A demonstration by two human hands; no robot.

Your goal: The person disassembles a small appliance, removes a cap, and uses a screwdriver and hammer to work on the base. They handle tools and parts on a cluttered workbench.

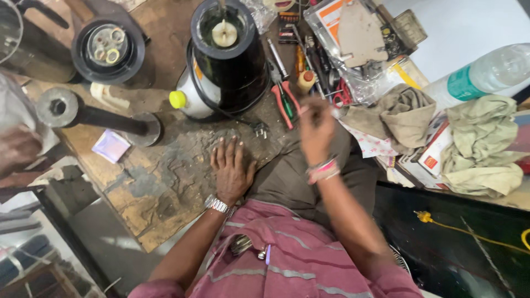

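Both grips are bare hands. Left hand [232, 168] lies flat on the counter [160, 187], fingers spread wide, palm down, holding nothing. It has a silver watch [217, 205] on the wrist.

Right hand [316, 129] is lifted up off the counter and looks blurry. Its fingers are bunched near the top, by the red-handled pliers [284, 102]. Can't tell if it pinches something or just touches the pliers. Pink and white bands [323, 169] sit on that wrist.

At 12 o'clock from the left hand stands a big black mixer base [229, 55] w/ a white knob in the middle of its top. A white bottle w/ a yellow cap [185, 100] leans on its 8 o'clock side. A plug [259, 129] on a black cord lies just beside the left fingertips, at 1 o'clock.

At 10 o'clock from the left hand lies a dark metal stand [96, 113] on its side, & a small pale purple packet [110, 145] near it. A round black jar base [109, 48] sits farther up.

At 3 o'clock from the right hand are crumpled rags [480, 143], a clear water bottle [480, 74] and a heap of screwdrivers and tools [309, 60].
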